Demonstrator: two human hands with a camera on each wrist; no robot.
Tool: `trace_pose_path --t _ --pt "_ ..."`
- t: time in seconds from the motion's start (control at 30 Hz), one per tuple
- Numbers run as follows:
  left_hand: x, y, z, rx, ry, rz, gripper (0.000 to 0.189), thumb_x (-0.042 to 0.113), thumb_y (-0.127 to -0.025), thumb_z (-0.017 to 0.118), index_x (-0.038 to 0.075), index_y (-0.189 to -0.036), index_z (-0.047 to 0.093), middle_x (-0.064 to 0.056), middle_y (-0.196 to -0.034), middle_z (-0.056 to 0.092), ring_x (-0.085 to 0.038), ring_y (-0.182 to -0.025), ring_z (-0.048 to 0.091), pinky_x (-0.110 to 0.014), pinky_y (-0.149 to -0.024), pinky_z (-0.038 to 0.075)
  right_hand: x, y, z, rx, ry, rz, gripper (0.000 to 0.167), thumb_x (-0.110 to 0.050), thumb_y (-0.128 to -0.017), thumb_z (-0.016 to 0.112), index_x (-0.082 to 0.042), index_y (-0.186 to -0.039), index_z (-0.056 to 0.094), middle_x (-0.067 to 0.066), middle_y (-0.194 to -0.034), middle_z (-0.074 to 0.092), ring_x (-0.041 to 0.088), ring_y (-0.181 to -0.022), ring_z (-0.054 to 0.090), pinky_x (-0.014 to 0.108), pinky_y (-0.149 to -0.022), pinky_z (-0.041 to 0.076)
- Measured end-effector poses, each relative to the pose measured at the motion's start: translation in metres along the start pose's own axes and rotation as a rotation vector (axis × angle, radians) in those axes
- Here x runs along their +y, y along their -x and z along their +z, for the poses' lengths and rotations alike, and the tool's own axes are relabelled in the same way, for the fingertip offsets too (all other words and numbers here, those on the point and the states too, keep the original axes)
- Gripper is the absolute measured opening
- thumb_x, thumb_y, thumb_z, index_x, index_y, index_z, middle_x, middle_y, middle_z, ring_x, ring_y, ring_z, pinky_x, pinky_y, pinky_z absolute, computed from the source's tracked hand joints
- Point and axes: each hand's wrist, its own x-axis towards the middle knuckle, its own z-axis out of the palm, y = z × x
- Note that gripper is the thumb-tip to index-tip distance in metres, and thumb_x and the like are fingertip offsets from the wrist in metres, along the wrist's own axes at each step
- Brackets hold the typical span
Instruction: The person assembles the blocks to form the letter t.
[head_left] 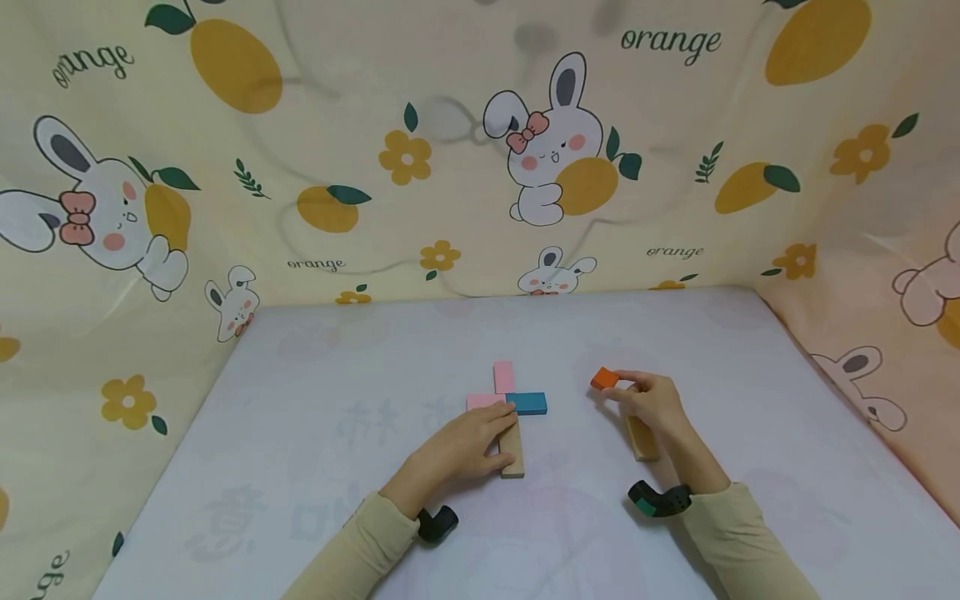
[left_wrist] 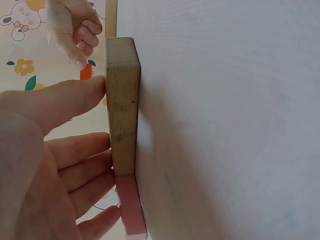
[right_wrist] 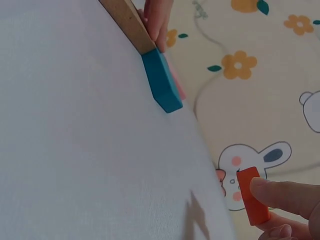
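Observation:
Four blocks lie together in a cross: a natural wood block nearest me, a pink block on the left, a blue block on the right and another pink block at the far end. My left hand rests over the wood block and the left pink one, thumb and relaxed fingertips touching them. To the right, my right hand pinches an orange block between thumb and finger, held above the table. The right wrist view shows this orange block upright and tilted.
A second wood block lies on the white tabletop, partly beneath my right hand. Behind the table and along its sides hangs a patterned cloth. Each wrist wears a black camera mount.

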Motion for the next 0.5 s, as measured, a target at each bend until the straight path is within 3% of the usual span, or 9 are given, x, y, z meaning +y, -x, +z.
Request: trace_pose_path --t 0.27,0.5 --pt "-0.0004 -0.0005 0.0009 -0.010 0.001 -0.008 0.059 0.037 -0.095 0.058 0.008 -0.144 0.045 -0.005 -0.155 0.040 -0.020 -0.145 0.039 -0.034 -0.119 0.036 -0.0005 0.0024 0.0023 -0.021 -0.012 -0.021 0.055 -0.023 -0.087 0.069 0.001 -0.134 0.055 -0.011 -0.058 0.039 0.005 -0.052 0.034 0.019 -0.048 0.031" --pt "-0.0003 -0.0001 0.0009 -0.009 0.003 -0.009 0.059 0.037 -0.095 0.058 0.008 -0.144 0.044 -0.005 -0.155 0.040 -0.020 -0.145 0.039 -0.034 -0.119 0.036 -0.0012 0.0048 0.0055 -0.034 0.007 -0.035 0.055 -0.024 -0.087 0.069 0.001 -0.134 0.054 -0.011 -0.056 0.037 0.005 -0.049 0.031 0.020 -0.046 0.027"
